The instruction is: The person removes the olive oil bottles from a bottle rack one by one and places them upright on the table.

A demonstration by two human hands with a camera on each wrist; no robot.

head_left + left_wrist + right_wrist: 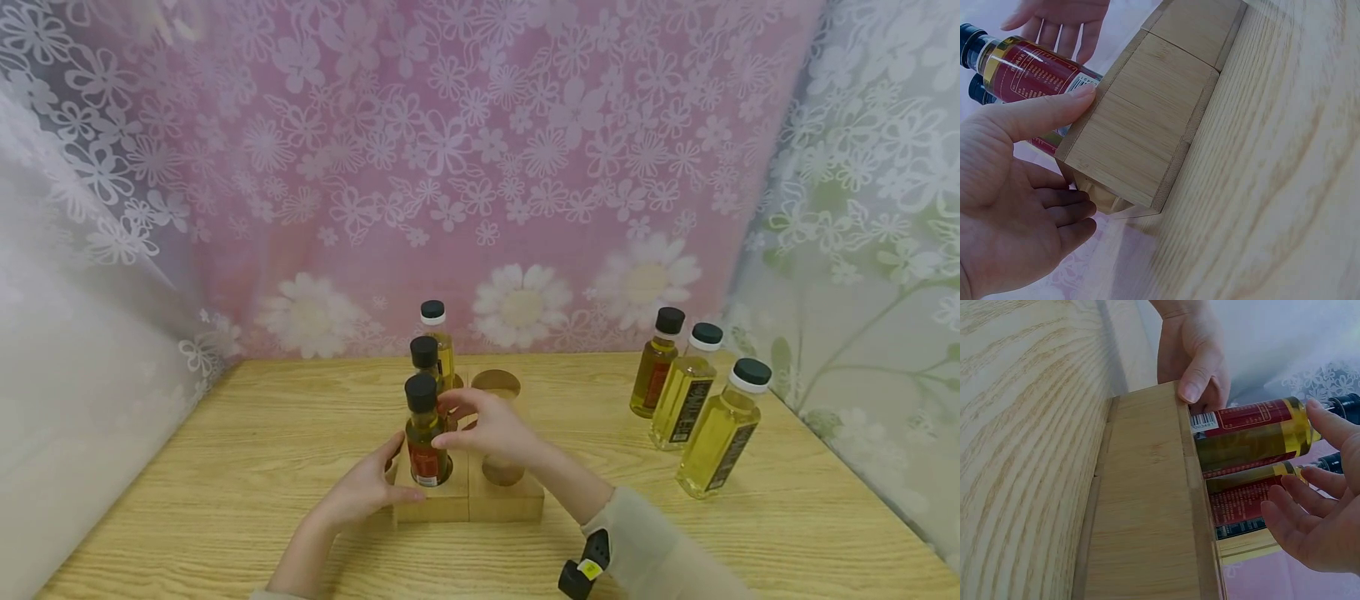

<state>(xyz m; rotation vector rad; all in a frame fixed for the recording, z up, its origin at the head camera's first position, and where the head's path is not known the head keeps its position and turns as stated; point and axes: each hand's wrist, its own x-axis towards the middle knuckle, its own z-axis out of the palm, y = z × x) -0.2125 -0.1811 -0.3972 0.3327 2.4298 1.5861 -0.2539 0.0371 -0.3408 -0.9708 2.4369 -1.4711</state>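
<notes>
A dark-capped bottle with a red label [424, 461] stands upright in the front left hole of a wooden bottle rack [506, 505]. Behind it in the same row are a second dark-capped bottle [424, 353] and a bottle of pale yellow oil [446, 354]. My left hand [358, 492] grips the rack's front left corner, thumb on the front top edge [1075, 103] and fingers at the side. Beside the front bottle is my right hand [498, 429], its fingers spread and loosely bent near the bottle's upper part [1297, 428]. Whether a fingertip touches the glass I cannot tell.
To the right on the wood-grain table [300, 408] stand a dark-capped red-label bottle [649, 379] and two square bottles of yellow oil, one farther back [678, 396] and one nearer [716, 442]. The rack's right half has round holes [502, 472]. A floral curtain [480, 208] hangs behind.
</notes>
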